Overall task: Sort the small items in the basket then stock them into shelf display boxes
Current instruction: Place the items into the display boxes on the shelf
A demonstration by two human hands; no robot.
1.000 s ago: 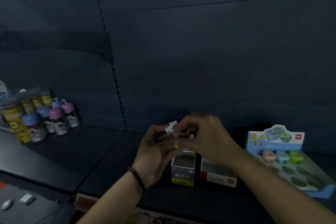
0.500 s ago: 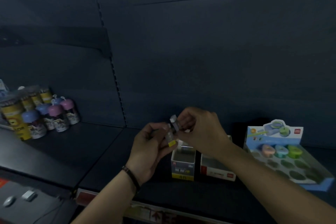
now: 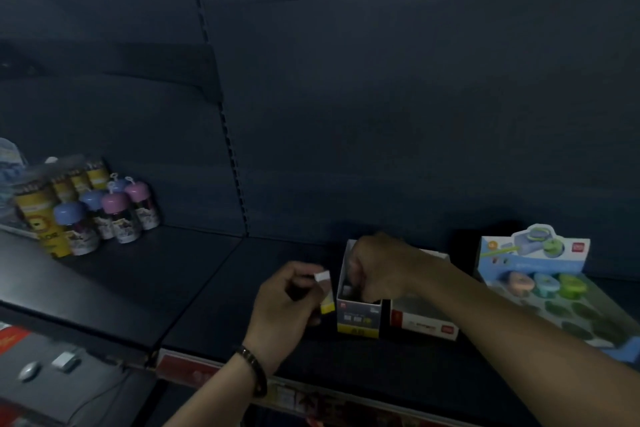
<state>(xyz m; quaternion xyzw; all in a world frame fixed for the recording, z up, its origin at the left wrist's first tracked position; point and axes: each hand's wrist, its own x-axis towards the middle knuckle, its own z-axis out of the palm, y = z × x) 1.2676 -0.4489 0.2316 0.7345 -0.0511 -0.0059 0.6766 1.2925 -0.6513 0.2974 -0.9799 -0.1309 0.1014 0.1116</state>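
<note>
My left hand (image 3: 282,302) grips small white-and-yellow packets (image 3: 325,291) just left of a small white display box with a yellow base (image 3: 358,317) on the dark shelf. My right hand (image 3: 375,269) reaches down into that box with its fingers curled; whatever they hold is hidden by the box wall. A second low white-and-red display box (image 3: 424,322) stands beside it on the right, partly under my right forearm.
A blue display tray (image 3: 585,308) with orange, teal and green round items sits at the right. Yellow tubes and several capped small bottles (image 3: 114,215) stand at the far left. The shelf's front edge with a red price strip (image 3: 194,369) runs below my hands.
My hands have parted. The right hand moved down into the yellow-based box, while the left dropped a little and kept its packets.
</note>
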